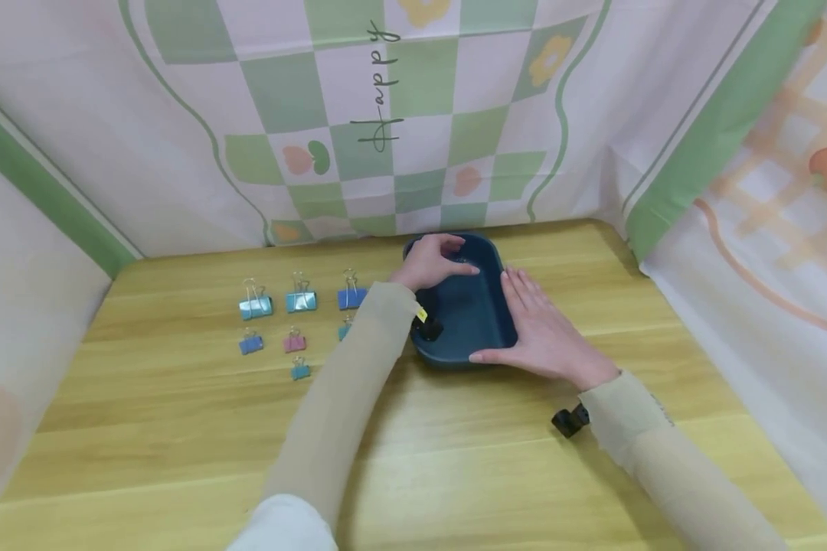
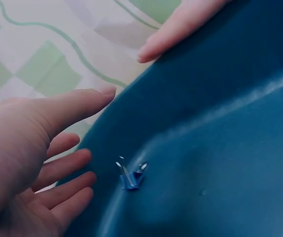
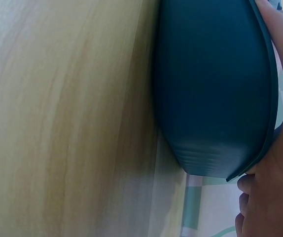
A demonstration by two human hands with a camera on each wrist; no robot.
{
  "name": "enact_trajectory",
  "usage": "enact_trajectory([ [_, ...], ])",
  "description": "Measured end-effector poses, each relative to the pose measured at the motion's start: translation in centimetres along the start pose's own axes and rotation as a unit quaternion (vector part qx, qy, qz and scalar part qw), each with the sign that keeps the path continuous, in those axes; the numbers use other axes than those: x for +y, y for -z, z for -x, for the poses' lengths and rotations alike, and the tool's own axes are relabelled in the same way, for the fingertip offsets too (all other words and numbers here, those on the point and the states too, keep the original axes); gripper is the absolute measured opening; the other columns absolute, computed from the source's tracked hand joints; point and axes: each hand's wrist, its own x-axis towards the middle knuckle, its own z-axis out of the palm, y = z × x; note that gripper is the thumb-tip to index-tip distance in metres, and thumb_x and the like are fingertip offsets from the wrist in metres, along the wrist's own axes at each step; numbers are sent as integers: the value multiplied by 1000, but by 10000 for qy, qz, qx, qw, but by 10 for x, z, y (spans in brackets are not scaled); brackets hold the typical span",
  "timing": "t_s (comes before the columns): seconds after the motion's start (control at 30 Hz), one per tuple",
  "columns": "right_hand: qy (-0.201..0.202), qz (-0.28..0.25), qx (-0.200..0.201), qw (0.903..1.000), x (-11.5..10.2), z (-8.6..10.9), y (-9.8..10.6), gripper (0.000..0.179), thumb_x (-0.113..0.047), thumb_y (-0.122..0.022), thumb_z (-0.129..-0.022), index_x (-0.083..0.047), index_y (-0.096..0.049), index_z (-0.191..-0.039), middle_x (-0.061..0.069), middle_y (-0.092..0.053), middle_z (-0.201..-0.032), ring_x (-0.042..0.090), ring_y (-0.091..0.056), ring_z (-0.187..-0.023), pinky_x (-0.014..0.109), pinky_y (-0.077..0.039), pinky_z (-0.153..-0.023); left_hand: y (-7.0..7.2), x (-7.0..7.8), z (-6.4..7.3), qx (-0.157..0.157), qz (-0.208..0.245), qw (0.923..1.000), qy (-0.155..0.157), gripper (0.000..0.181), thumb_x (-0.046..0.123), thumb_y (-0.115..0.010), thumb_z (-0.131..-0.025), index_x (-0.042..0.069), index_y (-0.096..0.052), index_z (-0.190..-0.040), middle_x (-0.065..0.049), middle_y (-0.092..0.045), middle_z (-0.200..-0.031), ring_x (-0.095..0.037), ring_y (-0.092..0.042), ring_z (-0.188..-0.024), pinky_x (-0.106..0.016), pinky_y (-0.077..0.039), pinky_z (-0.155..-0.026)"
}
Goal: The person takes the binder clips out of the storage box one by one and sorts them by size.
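A dark teal plastic tray (image 1: 465, 306) stands on the wooden table in the head view. My left hand (image 1: 430, 262) is over its far left corner, thumb and fingers spread apart with nothing between them. Beneath that hand, a small blue binder clip (image 2: 130, 180) lies on the tray floor near the wall in the left wrist view. My right hand (image 1: 544, 337) rests against the tray's right side, its fingers extended along the rim and the thumb at the front edge. In the right wrist view, the tray's outer wall (image 3: 215, 89) shows beside the right hand.
Left of the tray, several binder clips stand in rows: light blue ones (image 1: 256, 308), a larger blue one (image 1: 351, 297), a small blue one (image 1: 251, 344), a pink one (image 1: 294, 343) and a teal one (image 1: 300, 372). My left sleeve partly covers another. A patterned curtain (image 1: 423, 84) hangs behind the table.
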Motion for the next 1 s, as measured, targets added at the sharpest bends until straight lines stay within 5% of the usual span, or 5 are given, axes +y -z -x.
enact_trajectory([
  [0.4, 50, 30, 22, 10000, 1, 2, 1, 134, -85, -61, -78, 3, -3, -160, 21, -1, -168, 33, 0, -154, 49, -9, -123, -20, -5, -14, -94, -425, 9968, 664, 71, 35, -82, -88, 4, -54, -146, -11, -57, -144, -21, -53, -132, -29, -42, -108],
  [0.6, -20, -33, 19, 10000, -1, 2, 0, 135, -86, -62, -76, 1, -2, -161, 19, 0, -168, 30, 3, -154, 48, -9, -123, -21, -4, -12, -271, -385, 9945, 934, 59, 24, -81, -90, 5, -59, -142, -8, -68, -127, -19, -63, -114, -30, -50, -98],
  [1.0, -168, -34, -101, 9998, 0, 1, -1, 135, -88, -59, -75, -1, 0, -161, 16, 2, -169, 26, 6, -154, 48, -8, -123, -24, 0, 0, -1096, -1224, 9859, 326, 28, 16, -85, -86, 14, -79, -113, 3, -72, -103, -11, -63, -92, -22, -50, -81],
])
